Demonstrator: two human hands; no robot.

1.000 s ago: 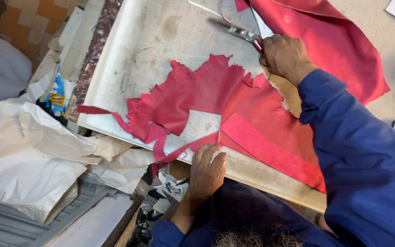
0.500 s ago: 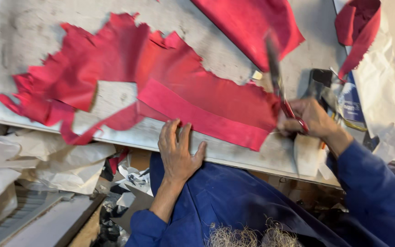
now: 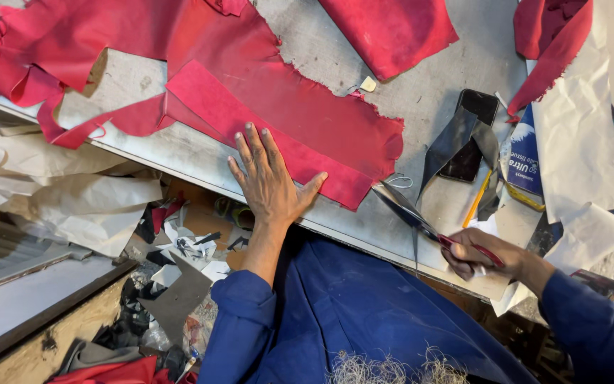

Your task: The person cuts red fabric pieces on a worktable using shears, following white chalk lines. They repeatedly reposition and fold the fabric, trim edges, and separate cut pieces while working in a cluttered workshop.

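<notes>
My left hand (image 3: 270,181) lies flat, fingers spread, on the near edge of a red leather piece (image 3: 286,117) spread over the grey worktable (image 3: 435,92). My right hand (image 3: 481,254) grips red-handled scissors (image 3: 410,212) near the table's front edge. The blades point up-left toward the leather's lower right corner and look slightly parted. Both arms wear blue sleeves.
More red leather (image 3: 389,28) lies at the back, and another red piece (image 3: 552,50) at the right over white paper (image 3: 580,142). A dark phone (image 3: 469,135), a yellow pencil (image 3: 476,200) and a blue box (image 3: 526,156) sit right of the scissors. Crumpled paper (image 3: 72,192) and scraps lie below the table.
The view has shifted. My right hand has carried the scissors down from an upright pose to the leather's lower right corner. My left hand stays pressed on the leather.
</notes>
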